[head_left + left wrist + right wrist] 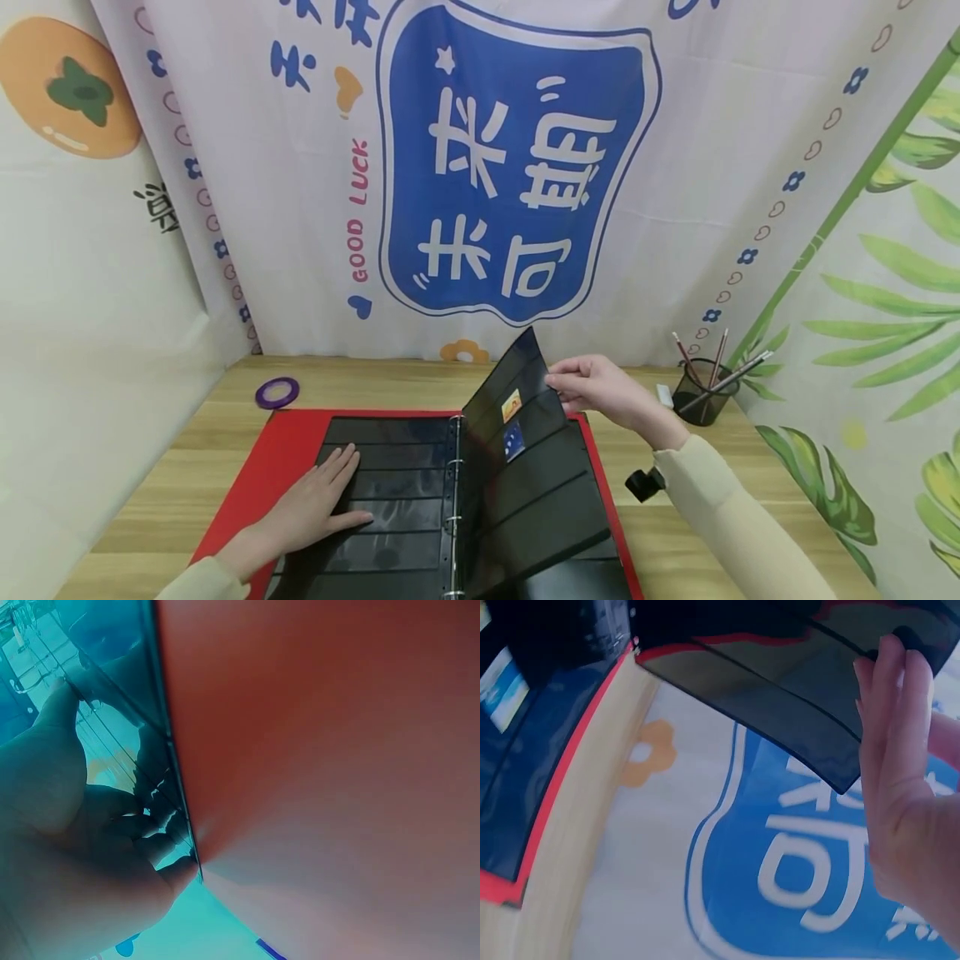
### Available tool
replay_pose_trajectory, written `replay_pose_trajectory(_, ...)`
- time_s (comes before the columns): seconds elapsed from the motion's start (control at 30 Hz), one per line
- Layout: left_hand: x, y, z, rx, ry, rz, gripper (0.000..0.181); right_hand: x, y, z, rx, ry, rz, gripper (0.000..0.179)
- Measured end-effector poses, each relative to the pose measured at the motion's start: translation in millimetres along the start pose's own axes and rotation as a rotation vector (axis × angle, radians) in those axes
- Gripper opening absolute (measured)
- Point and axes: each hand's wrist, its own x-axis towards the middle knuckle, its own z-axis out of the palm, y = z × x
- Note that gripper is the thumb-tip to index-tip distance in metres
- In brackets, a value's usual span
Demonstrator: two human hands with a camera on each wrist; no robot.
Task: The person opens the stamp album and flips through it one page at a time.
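Note:
A red ring binder (251, 467) lies spread on the table, filled with black pocket pages. On its left-hand page (405, 483) my left hand (315, 496) rests with the fingers straight; the left wrist view has that hand (90, 847) against the dark, glossy sheet. My right hand (600, 387) pinches the outer edge of a raised black page (525, 508), which stands tilted up from the rings (454, 521). Two small stamp-like cards, one yellow (511, 406) and one blue (513, 442), sit in its pockets. In the right wrist view the right hand (900, 750) holds the page's edge.
Behind the binder at the left lies a purple ring-shaped roll (277, 392). A black mesh pen cup (705, 392) with several pencils stands at the back right, beside a small white block (664, 396). A printed curtain (315, 208) hangs behind the wooden table (180, 467).

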Motion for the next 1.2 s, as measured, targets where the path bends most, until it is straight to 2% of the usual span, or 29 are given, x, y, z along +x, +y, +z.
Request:
replay_pose_trajectory(0.17,-0.2,-0.4,0.1,-0.003,0.003,0.006,0.099,11.2,-8,14,0.037,-0.005,-0.028,0.043)
replay_pose_trajectory(0.33,1.5,-2.1,0.5,0.008,0.022,0.051,0.098,17.9,-10,25,0.069,-0.018,-0.040,0.044)
replay_pose_trajectory(0.4,2.5,-1.7,-1.0,-0.003,0.010,0.053,0.098,18.9,-11,28,0.068,-0.016,-0.039,0.043)
replay_pose_trajectory(0.53,7.9,7.5,-10.3,-0.108,-0.049,-0.042,0.100,20.5,-14,35,0.060,0.000,-0.040,0.042)
replay_pose_trajectory(0.67,18.5,34.4,-32.0,-0.256,-0.045,-0.126,0.090,22.4,-18,41,0.042,0.010,-0.067,0.043)
replay_pose_trajectory(0.9,34.8,99.1,-80.2,-0.443,0.088,-0.001,0.061,28.3,-28,53,0.017,0.043,-0.087,0.039)
replay_pose_trajectory(1.0,41.1,124.9,-97.0,-0.508,0.124,0.016,0.053,31.5,-33,61,-0.001,0.057,-0.102,0.037)
replay_pose_trajectory(1.1,46.6,142.1,-110.0,-0.528,0.151,0.017,0.045,33.9,-39,70,-0.017,0.061,-0.125,0.035)
replay_pose_trajectory(1.2,50.5,151.7,-118.8,-0.513,0.179,0.022,0.040,35.8,-44,77,-0.029,0.059,-0.143,0.035)
